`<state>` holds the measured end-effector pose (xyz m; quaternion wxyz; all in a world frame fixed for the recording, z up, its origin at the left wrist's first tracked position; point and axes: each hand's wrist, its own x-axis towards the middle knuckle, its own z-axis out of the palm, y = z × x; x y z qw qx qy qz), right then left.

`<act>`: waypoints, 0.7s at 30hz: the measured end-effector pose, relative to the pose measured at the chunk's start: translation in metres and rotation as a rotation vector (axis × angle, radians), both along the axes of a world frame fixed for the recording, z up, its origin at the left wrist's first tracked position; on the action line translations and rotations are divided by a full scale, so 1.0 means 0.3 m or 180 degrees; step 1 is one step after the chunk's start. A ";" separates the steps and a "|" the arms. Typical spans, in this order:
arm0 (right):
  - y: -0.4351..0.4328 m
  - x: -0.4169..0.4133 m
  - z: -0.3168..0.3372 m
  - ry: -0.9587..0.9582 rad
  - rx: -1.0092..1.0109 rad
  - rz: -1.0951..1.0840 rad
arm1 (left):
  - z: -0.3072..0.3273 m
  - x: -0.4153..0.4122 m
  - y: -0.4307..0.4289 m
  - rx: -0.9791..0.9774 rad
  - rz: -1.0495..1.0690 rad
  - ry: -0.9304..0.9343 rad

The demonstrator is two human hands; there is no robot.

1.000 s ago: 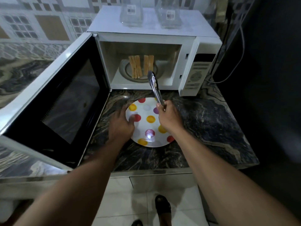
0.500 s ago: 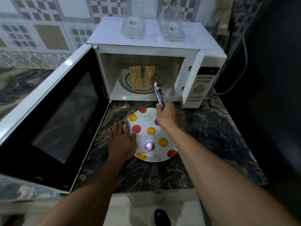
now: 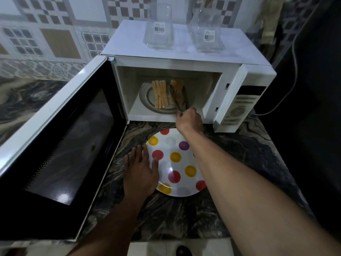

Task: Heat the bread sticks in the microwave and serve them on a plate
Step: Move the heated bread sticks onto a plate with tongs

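Bread sticks (image 3: 162,94) lie front-to-back on the turntable (image 3: 147,97), parallel to the spread tongs (image 3: 180,100) that the nearer right hand (image 3: 190,120) grips; the left hand (image 3: 141,174) rests flat at the plate (image 3: 177,163) rim.

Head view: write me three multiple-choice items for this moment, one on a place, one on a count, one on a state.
1. Where are the bread sticks relative to the microwave? A on top B inside, on the turntable C beside it
2. How many clear glass containers stand on the microwave? A one B four C two
3. The right hand: A holds tongs B hangs empty C is out of view
Answers: 1 B, they lie on the turntable in the open cavity; 2 C, two labelled containers stand side by side; 3 A, its fingers curl round the tongs' handles.
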<state>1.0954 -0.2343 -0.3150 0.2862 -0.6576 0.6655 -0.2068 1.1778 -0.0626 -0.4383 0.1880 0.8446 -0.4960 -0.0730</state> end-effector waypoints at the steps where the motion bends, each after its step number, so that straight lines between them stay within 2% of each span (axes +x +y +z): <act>1: -0.010 0.009 -0.001 -0.0033 0.0009 -0.0051 | 0.001 0.000 -0.001 -0.0007 0.0010 0.0011; 13: -0.078 0.039 0.013 0.0395 -0.0082 0.0223 | 0.006 -0.003 -0.002 -0.0060 0.0061 0.0067; 17: -0.083 0.044 0.006 0.0352 -0.0180 0.0108 | 0.005 -0.002 -0.002 -0.0050 0.0073 0.0069; 21: -0.088 0.041 0.004 0.0388 -0.0104 0.0292 | -0.004 -0.001 -0.003 -0.0064 0.0084 0.0059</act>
